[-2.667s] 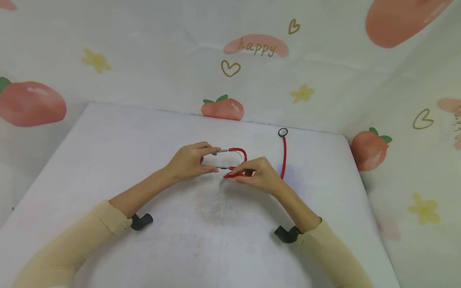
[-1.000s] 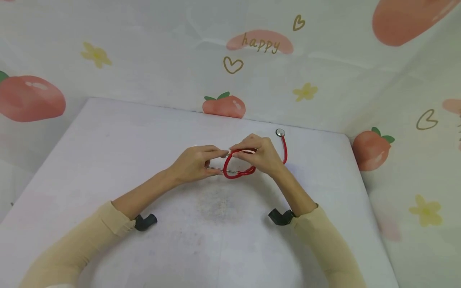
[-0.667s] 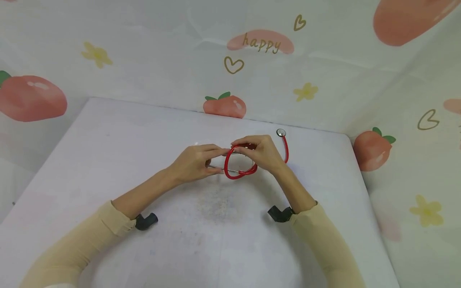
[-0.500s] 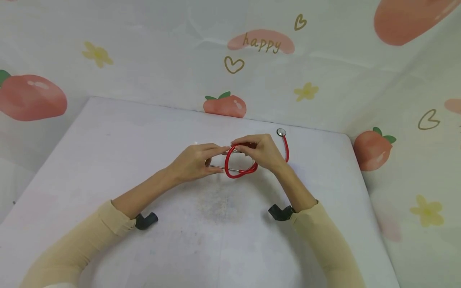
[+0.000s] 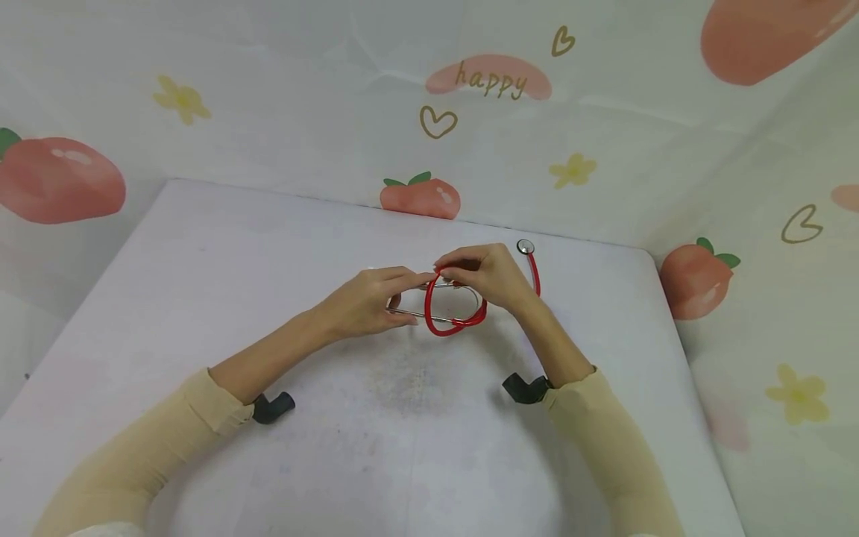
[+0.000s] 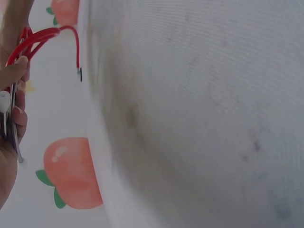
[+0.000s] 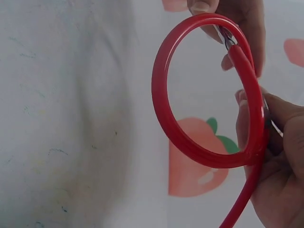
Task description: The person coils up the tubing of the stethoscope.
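Both hands hold a stethoscope with red tubing [image 5: 428, 309] and a silver metal headset above the table. My left hand [image 5: 362, 302] grips the metal ear tubes [image 5: 408, 312], thumb on the near one and fingers on the far one. Pinched by my right hand [image 5: 493, 276] is the red tubing at the top of a loop, close to the left fingertips. That loop [image 7: 161, 85] stands round and large in the right wrist view, crossing the headset. In the left wrist view a white ear tip [image 6: 4, 101] shows. The round chest piece [image 5: 526, 247] lies beyond the right hand, at the tubing's end.
The white table [image 5: 322, 462] has faint stains and a back edge behind the hands. A white cloth backdrop [image 5: 302, 112] with printed fruit, flowers and hearts rises behind it and along the right. Black elbow-shaped pieces [image 5: 274, 408] sit under both cuffs.
From the near side of the headset, the right hand has carried the tubing up and away, bending it into a loop across the ear tubes. The left hand keeps its grip, shifting slightly right.
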